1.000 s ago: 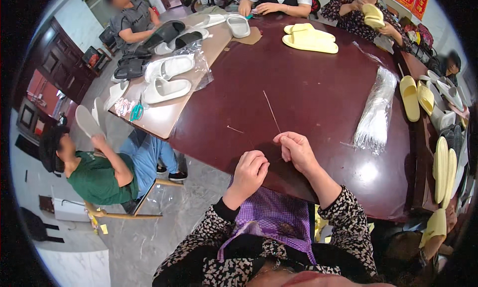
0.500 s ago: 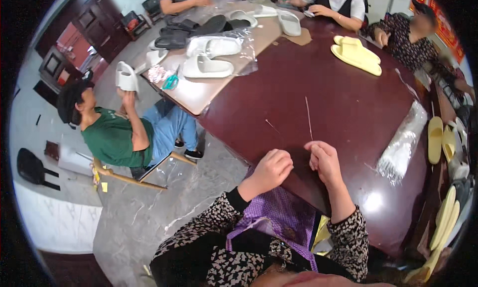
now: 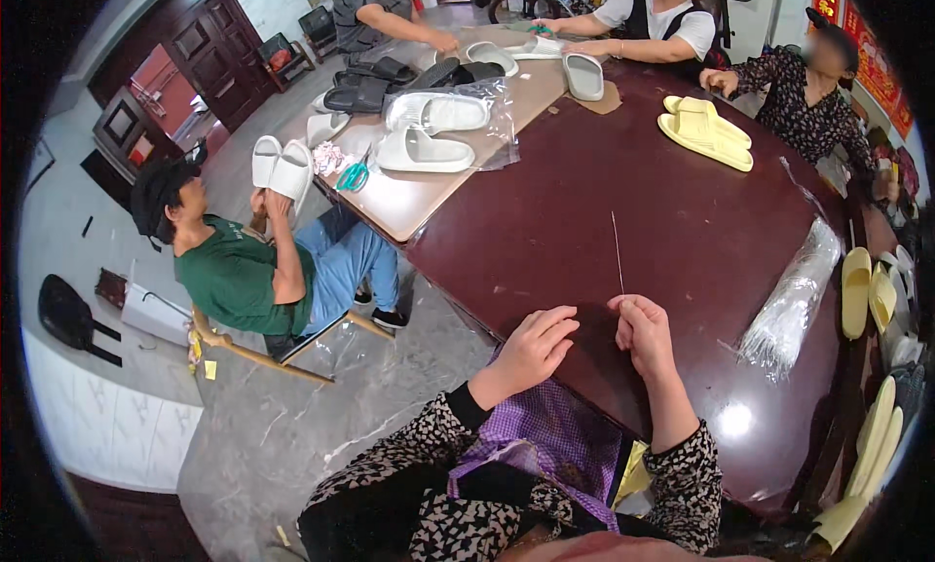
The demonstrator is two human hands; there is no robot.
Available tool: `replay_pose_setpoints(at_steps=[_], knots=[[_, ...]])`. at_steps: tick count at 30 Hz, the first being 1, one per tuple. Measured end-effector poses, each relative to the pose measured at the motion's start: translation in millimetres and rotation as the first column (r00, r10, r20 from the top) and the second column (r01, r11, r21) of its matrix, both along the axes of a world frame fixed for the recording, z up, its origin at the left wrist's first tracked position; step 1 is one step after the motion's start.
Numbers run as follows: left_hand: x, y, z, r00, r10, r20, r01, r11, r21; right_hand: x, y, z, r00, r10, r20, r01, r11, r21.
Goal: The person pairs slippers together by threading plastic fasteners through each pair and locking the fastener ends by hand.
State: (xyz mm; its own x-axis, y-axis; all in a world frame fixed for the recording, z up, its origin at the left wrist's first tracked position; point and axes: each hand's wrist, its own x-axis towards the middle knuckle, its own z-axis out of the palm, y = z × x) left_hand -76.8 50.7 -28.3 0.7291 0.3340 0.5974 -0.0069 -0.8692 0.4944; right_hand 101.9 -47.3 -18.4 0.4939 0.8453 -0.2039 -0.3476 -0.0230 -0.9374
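Over the near edge of the dark red table, my right hand (image 3: 644, 335) is closed in a pinch on a thin pale strand (image 3: 617, 248). The strand stretches away from my fingertips across the tabletop. Just left of it, my left hand (image 3: 534, 346) has loosely bent fingers slightly apart, with nothing visible in them. To the right on the table lies a bundle of thin clear strands (image 3: 791, 299), loose at its near end. Farther back sits a pair of yellow slippers (image 3: 707, 133), one partly on top of the other.
White slippers (image 3: 425, 151) on clear plastic, black slippers (image 3: 362, 96) and teal scissors (image 3: 355, 175) lie on a light board at far left. A person in green (image 3: 239, 278) sits at left holding white slippers (image 3: 291, 170). Other people are across the table. More yellow slippers (image 3: 856, 280) stand at right.
My left hand's fingers have loosened and spread. A short pale strand on the table in front of my left hand no longer shows. The seated person at left now holds up two white slippers.
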Motion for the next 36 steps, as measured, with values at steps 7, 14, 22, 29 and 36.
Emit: replay_pose_setpoints(at_steps=[7,14,22,29,36], knots=[[-7.6,2.9,1.2,0.998,0.039,0.042,-0.039,0.999,-0.02,1.7,-0.4,0.0,0.999,-0.007,-0.041,0.008,1.0,0.028],[-13.5,8.5,-2.8,0.983,0.107,0.15,-0.101,0.994,-0.051,2.3,0.9,-0.3,0.998,-0.017,-0.054,0.017,1.0,0.009],[-21.7,16.9,-1.9,0.965,0.179,0.192,-0.171,0.984,-0.053,1.4,-2.0,-1.6,0.999,-0.011,-0.03,0.011,1.0,0.019],[-46.2,36.8,7.6,0.934,0.292,0.203,-0.305,0.952,0.036,-3.0,0.1,-1.7,0.999,-0.032,-0.024,0.033,0.999,0.033],[-104.2,72.6,34.5,0.842,0.453,0.294,-0.53,0.796,0.293,-0.8,3.0,1.5,0.992,-0.116,-0.043,0.119,0.991,0.067]])
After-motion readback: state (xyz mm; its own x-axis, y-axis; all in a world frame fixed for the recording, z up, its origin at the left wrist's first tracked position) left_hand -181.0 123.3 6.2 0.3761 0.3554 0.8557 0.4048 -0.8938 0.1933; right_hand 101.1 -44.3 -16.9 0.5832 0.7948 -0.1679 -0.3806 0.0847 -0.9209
